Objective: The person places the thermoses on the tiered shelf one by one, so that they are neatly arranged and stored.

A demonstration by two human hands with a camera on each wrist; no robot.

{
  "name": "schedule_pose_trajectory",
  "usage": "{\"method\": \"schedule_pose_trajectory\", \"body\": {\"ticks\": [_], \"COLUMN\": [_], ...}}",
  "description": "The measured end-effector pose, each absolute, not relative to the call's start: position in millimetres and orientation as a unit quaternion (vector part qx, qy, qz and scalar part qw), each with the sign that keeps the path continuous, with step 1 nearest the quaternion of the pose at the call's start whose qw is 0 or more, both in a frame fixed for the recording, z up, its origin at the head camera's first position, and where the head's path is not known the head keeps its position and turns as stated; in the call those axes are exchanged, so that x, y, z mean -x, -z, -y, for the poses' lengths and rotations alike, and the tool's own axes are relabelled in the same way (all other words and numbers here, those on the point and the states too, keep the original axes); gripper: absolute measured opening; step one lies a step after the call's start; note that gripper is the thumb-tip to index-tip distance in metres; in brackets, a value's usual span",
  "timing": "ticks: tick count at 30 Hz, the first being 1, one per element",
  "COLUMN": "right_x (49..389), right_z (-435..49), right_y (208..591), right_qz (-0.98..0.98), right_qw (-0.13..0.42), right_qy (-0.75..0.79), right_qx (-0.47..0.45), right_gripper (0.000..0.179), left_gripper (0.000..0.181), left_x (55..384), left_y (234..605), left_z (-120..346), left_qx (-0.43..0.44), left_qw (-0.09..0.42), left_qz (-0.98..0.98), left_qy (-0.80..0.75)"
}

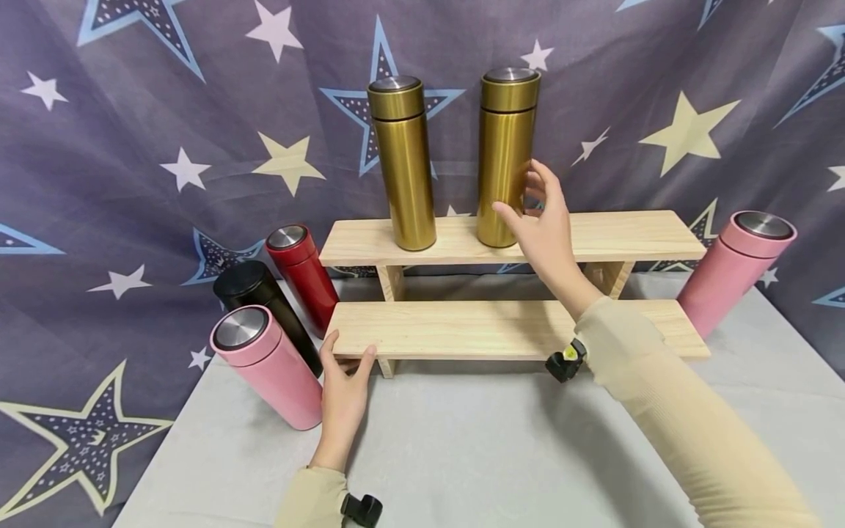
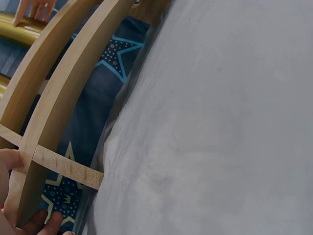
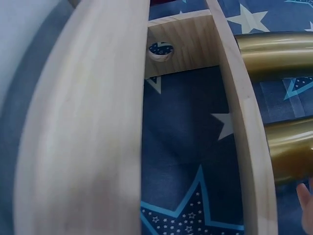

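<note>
A two-tier wooden shelf (image 1: 436,330) stands on the table. Two gold thermos bottles stand upright on its upper board: the left one (image 1: 404,176) and the right one (image 1: 499,147). My right hand (image 1: 544,227) is at the right gold bottle, thumb on its front, fingers bent about its right side. In the right wrist view, only fingertips (image 3: 305,208) show beside that bottle. My left hand (image 1: 345,400) grips the left end of the lower board. The left wrist view shows the thumb (image 2: 10,159) against the board (image 2: 54,110) and fingers beneath it.
Left of the shelf stand a pink bottle (image 1: 277,374), a black bottle (image 1: 264,293) and a red bottle (image 1: 306,282). Another pink bottle (image 1: 733,275) stands at the shelf's right end. A star-patterned cloth (image 1: 218,147) hangs behind the grey-covered table (image 1: 475,447).
</note>
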State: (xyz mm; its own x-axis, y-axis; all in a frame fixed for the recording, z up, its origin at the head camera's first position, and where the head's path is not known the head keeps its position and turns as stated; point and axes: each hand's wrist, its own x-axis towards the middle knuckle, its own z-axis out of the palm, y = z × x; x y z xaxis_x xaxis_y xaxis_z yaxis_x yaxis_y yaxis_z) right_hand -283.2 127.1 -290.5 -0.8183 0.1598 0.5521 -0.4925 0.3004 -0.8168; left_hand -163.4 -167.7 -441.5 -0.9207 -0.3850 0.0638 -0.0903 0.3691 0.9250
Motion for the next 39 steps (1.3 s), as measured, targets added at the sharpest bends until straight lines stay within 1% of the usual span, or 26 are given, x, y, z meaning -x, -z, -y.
{"method": "schedule_pose_trajectory", "body": {"ticks": [4,12,20,31,36,39], "right_x": [271,236,208,185,176,173], "right_z": [-135,-152,-171,-209,-224,-234], "right_y": [299,321,337,363,368,372], "right_qz": [0.734,0.699,0.686,0.641,0.617,0.618], "right_qw": [0.268,0.296,0.314,0.355,0.367,0.370], "right_qy": [-0.614,-0.635,-0.633,-0.640,-0.655,-0.650], "right_qx": [-0.111,-0.143,-0.171,-0.230,-0.237,-0.241], "right_gripper": [0.070,0.059,0.058,0.055,0.051,0.052], "left_gripper": [0.079,0.079,0.078,0.078,0.079,0.079], "left_x": [163,164,164,165,165,164], "left_y": [442,441,441,443,442,441], "left_z": [168,168,167,168,167,167], "left_qx": [-0.146,-0.150,-0.148,-0.145,-0.147,-0.149], "left_qw": [0.135,0.129,0.133,0.134,0.131,0.131], "left_qz": [0.816,0.817,0.816,0.815,0.816,0.816], "left_qy": [0.542,0.542,0.543,0.545,0.544,0.543]}}
